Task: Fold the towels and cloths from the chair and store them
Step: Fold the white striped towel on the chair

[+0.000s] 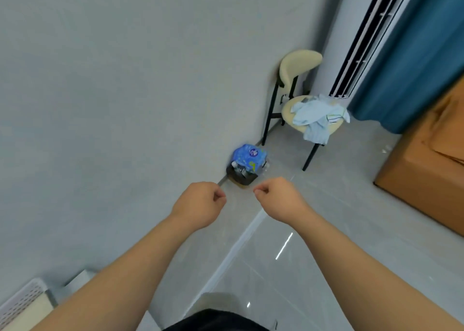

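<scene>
While our arms reach forward over the tiled floor (pixel 339 268), our left hand (pixel 200 204) and right hand (pixel 280 199) are both clenched on nothing.
Pale blue towels and cloths (pixel 317 117) lie crumpled on the seat of the cream chair (pixel 298 64), well apart from us, beside a blue curtain (pixel 414 54) in the corner.

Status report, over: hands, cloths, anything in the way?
Left hand and right hand curled, empty. Cloths heaped unfolded on chair, untouched. Bin with blue pack by wall, short of chair.
</scene>
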### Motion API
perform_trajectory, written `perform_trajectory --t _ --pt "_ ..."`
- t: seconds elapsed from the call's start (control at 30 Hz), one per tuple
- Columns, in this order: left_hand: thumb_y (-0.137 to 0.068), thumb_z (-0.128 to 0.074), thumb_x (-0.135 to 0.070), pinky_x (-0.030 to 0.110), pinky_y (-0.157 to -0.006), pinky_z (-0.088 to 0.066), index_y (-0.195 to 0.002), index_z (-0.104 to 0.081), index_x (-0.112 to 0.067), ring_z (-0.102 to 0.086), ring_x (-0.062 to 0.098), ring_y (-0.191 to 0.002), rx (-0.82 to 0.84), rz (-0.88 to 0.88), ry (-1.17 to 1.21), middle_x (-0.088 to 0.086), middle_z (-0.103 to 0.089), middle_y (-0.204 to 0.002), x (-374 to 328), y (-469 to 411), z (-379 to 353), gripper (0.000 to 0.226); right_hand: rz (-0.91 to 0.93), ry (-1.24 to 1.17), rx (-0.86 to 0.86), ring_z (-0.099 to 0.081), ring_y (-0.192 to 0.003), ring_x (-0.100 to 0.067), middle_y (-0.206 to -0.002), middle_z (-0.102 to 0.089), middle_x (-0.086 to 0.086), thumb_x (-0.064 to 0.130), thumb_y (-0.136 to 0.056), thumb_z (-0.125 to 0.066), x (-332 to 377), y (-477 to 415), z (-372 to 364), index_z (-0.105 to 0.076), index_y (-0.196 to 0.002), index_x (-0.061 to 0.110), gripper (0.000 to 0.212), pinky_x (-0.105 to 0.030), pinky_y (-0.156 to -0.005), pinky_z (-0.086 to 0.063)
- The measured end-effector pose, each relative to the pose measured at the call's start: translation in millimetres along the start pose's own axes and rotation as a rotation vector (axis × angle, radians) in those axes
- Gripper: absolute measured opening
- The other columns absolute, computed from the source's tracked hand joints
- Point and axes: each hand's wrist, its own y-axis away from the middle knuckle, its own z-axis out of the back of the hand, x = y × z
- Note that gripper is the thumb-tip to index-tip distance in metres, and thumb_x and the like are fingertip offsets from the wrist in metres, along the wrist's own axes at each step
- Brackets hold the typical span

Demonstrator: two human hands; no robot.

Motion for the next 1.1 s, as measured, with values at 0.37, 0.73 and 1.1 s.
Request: perform_trajectory --t 0.37,0.73,1.1 --pt "-0.091 -0.061 -0.025 0.027 -0.077 -0.049 -0.090 -0.075 -0.020 -0.062 0.012 -0.078 0.062 -0.153 0.083 -0.006 -0.072 -0.083 -157.5 -228.0 -62.8 0.015 -0.131 -0.045 -0.070 -0.066 -0.097 -0.035 -0.103 -0.070 -0.018 0.020 -0.096 -0.048 -140.6 -168.5 136.8 -0.068 -0.105 0.001 0.029 -0.048 -0.084 -0.057" --pt "-0.094 -0.059 -0.028 0.028 -0.080 -0.052 -0.097 -0.074 -0.022 -0.063 0.009 -0.086 0.193 -0.259 0.068 -0.009 -0.071 -0.093 -357.7 -453.2 -91.3 0.016 -0.225 -0.133 -0.118 -0.065 -0.087 -0.014 -0.094 -0.071 0.007 0.029 -0.099 -0.053 -277.7 -340.6 300.4 -0.073 -0.107 0.021 0.023 -0.028 -0.074 -0.050" --pt "-0.093 -0.058 -0.023 0.027 -0.071 -0.053 -0.089 -0.072 -0.018 -0.066 0.010 -0.074 0.115 0.002 0.147 -0.005 -0.071 -0.084 -517.2 -598.3 -157.1 0.015 -0.070 -0.088 0.052 -0.051 -0.064 -0.019 -0.092 -0.066 -0.024 0.016 -0.092 -0.049 -424.6 -511.0 456.7 -0.065 -0.099 -0.003 0.026 -0.032 -0.062 -0.043"
